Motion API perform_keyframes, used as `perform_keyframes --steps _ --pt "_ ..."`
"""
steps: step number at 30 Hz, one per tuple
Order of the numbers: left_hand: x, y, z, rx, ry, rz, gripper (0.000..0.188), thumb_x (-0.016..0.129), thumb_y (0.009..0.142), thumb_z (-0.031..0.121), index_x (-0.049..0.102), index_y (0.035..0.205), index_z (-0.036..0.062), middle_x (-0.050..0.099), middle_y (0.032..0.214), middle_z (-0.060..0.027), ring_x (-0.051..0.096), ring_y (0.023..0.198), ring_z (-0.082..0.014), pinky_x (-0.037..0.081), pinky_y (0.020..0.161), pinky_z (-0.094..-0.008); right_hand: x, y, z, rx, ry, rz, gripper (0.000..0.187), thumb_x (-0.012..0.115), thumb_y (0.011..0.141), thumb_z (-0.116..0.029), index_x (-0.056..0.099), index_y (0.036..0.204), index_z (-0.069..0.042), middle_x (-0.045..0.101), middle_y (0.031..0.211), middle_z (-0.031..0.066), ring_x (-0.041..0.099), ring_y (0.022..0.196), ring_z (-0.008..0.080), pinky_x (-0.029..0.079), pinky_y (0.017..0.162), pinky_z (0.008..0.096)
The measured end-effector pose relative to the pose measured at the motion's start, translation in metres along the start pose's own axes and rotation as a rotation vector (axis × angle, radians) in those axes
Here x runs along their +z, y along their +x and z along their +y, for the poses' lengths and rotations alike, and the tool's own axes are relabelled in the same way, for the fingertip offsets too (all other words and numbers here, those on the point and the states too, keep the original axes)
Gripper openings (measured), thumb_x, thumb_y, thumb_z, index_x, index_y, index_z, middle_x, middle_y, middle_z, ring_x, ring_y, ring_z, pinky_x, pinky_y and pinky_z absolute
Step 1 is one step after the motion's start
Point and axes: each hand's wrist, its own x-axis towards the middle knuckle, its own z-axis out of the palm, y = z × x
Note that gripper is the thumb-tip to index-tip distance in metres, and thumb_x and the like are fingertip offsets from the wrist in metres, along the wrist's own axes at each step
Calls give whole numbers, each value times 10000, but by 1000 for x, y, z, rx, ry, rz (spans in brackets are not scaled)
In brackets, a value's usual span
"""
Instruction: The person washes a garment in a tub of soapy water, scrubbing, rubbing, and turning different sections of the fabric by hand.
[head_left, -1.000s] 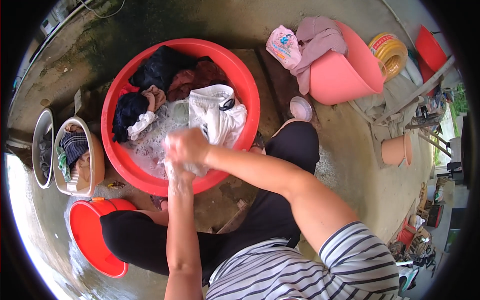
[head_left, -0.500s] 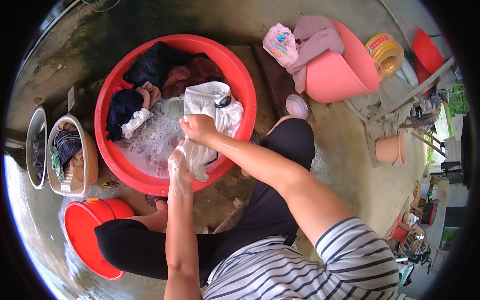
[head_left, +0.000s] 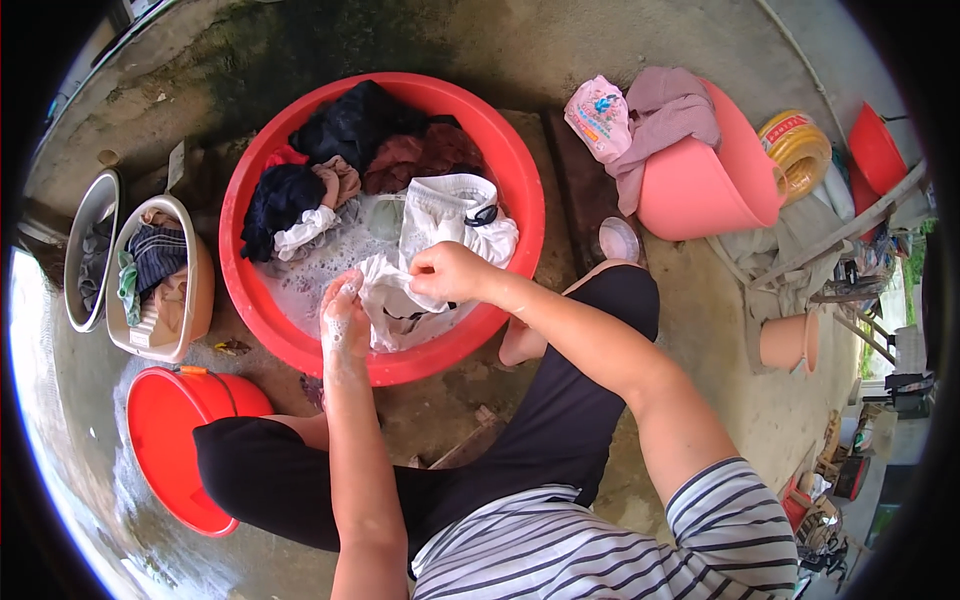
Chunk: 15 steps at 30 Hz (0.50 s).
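Note:
A pair of white pants [head_left: 430, 220] with a gathered waistband and a dark cord lies partly in the big red basin [head_left: 532, 215], its lower part drawn toward me over the near side. My left hand [head_left: 345, 315], wet with suds, is closed on one edge of the white cloth. To its right, my right hand [head_left: 452, 273] pinches another part of the same cloth. The fabric spans the gap between both hands, just above the basin. Foamy water [head_left: 305, 285] fills the basin's near left part. Dark clothes [head_left: 355, 120] and maroon clothes [head_left: 420, 155] are heaped at its far side.
Left of the basin stand a beige tub [head_left: 200, 290] with clothes and a grey tub [head_left: 75, 290]. A red bucket [head_left: 160, 450] is by my left knee. At right are a pink bucket [head_left: 690, 195] draped with mauve cloth, a pink packet [head_left: 598, 118] and a small bowl [head_left: 620, 240].
My hands have moved apart, and the white cloth once bunched between them is now spread. The whole view has shifted slightly, moving the basin right in the picture.

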Motion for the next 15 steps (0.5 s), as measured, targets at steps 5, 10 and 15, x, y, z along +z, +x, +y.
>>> perform_keyframes --steps 5,10,15 --pt "15 -13 6 141 576 289 250 546 797 251 572 730 11 534 596 -21 477 472 -117 380 450 -215 -2 4 8 191 815 54 150 464 750 -96 575 732 4 549 681 23 496 662 90 401 608 235" --pt "30 -21 -12 -187 210 154 146 557 791 158 565 811 14 532 591 -16 481 453 -104 403 433 -215 8 0 8 87 767 -28 114 477 760 -83 560 779 -6 519 679 -6 478 636 69 394 559 225" --pt "30 -19 -18 -68 273 171 176 554 780 82 558 923 -21 586 679 -67 549 517 -129 434 478 -220 18 -8 -4 -8 368 175 83 535 739 -64 519 800 -9 530 635 9 493 551 98 396 504 236"
